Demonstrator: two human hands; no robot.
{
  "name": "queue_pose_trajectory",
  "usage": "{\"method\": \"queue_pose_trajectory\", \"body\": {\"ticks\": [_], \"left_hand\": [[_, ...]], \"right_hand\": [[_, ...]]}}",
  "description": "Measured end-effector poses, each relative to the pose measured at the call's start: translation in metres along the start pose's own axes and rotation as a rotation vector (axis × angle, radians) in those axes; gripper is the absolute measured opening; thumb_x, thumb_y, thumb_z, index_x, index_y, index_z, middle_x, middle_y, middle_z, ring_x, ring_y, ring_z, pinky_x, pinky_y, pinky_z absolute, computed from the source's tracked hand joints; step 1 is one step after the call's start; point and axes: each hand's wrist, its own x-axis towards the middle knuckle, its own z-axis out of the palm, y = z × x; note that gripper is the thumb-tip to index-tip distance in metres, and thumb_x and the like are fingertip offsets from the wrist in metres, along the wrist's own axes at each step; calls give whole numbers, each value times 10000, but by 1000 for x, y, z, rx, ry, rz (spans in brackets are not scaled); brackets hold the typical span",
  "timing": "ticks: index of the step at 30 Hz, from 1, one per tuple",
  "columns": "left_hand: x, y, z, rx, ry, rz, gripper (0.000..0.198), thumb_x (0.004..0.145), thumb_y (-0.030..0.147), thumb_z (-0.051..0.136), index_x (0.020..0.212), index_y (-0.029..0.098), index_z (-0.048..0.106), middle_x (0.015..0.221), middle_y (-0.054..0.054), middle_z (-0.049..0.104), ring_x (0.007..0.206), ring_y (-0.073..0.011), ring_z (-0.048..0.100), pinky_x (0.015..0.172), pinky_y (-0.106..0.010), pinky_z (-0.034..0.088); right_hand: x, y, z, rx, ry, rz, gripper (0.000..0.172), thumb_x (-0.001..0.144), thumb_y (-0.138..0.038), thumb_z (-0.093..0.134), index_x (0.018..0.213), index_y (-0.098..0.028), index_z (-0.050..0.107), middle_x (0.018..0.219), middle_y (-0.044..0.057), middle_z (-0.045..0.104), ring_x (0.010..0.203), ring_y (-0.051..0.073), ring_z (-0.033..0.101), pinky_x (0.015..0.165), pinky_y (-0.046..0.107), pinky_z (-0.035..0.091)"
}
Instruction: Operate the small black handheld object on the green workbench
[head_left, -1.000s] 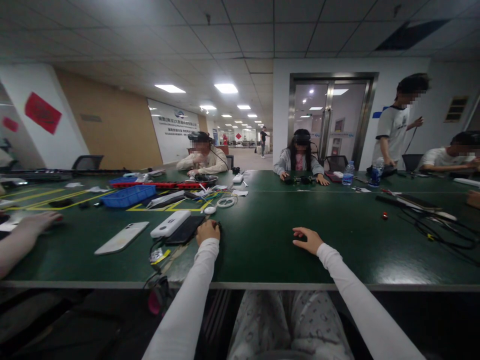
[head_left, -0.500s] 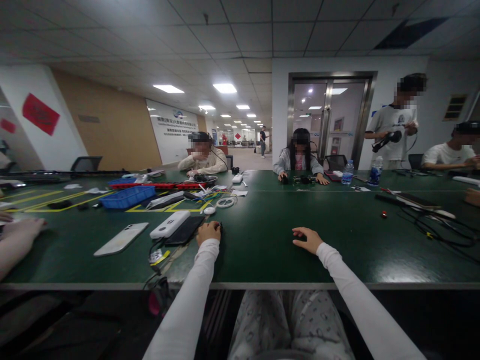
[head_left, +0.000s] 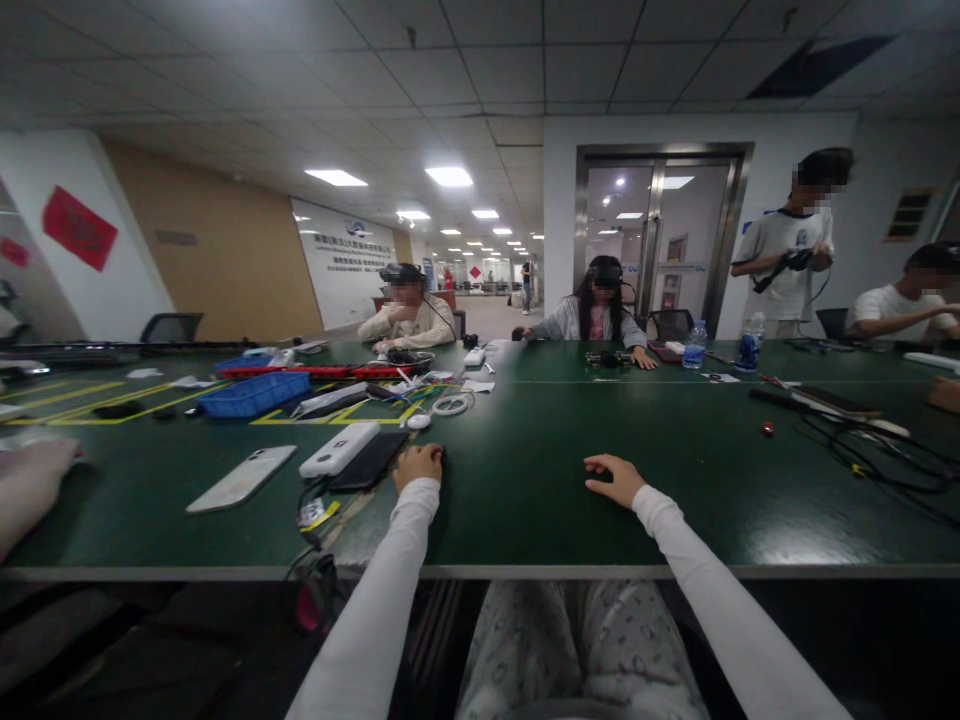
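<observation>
My left hand (head_left: pixel 418 465) rests on the green table (head_left: pixel 525 500) with its fingers curled down. A dark patch shows by the fingertips; what it is, I cannot make out. Right beside this hand lies a black flat pad (head_left: pixel 371 463), with a white power bank (head_left: pixel 339 450) along its left edge. My right hand (head_left: pixel 616 480) lies on the bare tabletop, fingers loosely bent and apart, holding nothing. Further left a white phone (head_left: pixel 241 480) lies flat. A small round white object (head_left: pixel 418 422) sits just beyond my left hand.
A blue tray (head_left: pixel 255 396), loose cables and a coiled white cable (head_left: pixel 450 404) spread out ahead on the left. At right lie black cables (head_left: pixel 885 455) and a small red item (head_left: pixel 767 428). Two water bottles (head_left: pixel 696 345) stand farther back. Another person's hand (head_left: pixel 37 480) reaches in at left.
My hands have not moved. The person opposite has drawn one arm off to the left with a dark object. The neighbour's hand at left has shifted, now beside something whitish.
</observation>
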Motion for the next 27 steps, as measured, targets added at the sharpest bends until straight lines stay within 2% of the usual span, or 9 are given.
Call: {"method": "queue_pose_trajectory", "body": {"ticks": [7,11,15,22,25,27], "left_hand": [[-1,2,7,-4,6,26,255,814,341,441,989,266,610,1085,-84,542,1051,-252,451,800,-373,407],[-11,19,16,-51,-24,77,239,807,339,461,984,250,596,1060,-81,543,1025,-234,471,788,-350,410],[-33,56,26,-123,-72,191,207,795,322,490,957,252,599,1040,-59,550,1004,-206,480,793,-323,401],[-88,142,42,-278,-204,447,178,788,274,506,941,248,593,1018,-29,555,985,-171,484,806,-303,391],[-108,167,44,-318,-245,546,188,787,274,512,957,250,587,1032,-26,549,1006,-169,476,828,-306,388],[-116,176,43,-333,-263,578,191,783,275,517,959,246,585,1037,-25,548,1017,-170,472,838,-308,388]], "right_hand": [[-2,-4,-3,9,-22,12,416,719,-364,596,1110,-232,549,1022,39,617,940,206,560,855,389,430],[-2,-3,-2,13,-20,2,424,717,-378,592,1110,-225,544,1020,39,614,932,203,559,852,388,428],[-2,0,0,9,-11,-12,459,699,-405,606,1119,-235,536,1017,36,612,925,206,559,849,402,422],[-1,-1,0,-25,5,-16,585,660,-456,636,1194,-270,486,1016,28,614,895,207,564,837,406,419],[0,-2,0,-40,3,-16,615,649,-456,643,1212,-282,469,1023,25,614,893,206,565,835,401,418],[1,-2,0,-44,1,1,628,636,-457,652,1209,-277,472,1035,31,614,903,211,567,837,401,417]]}}
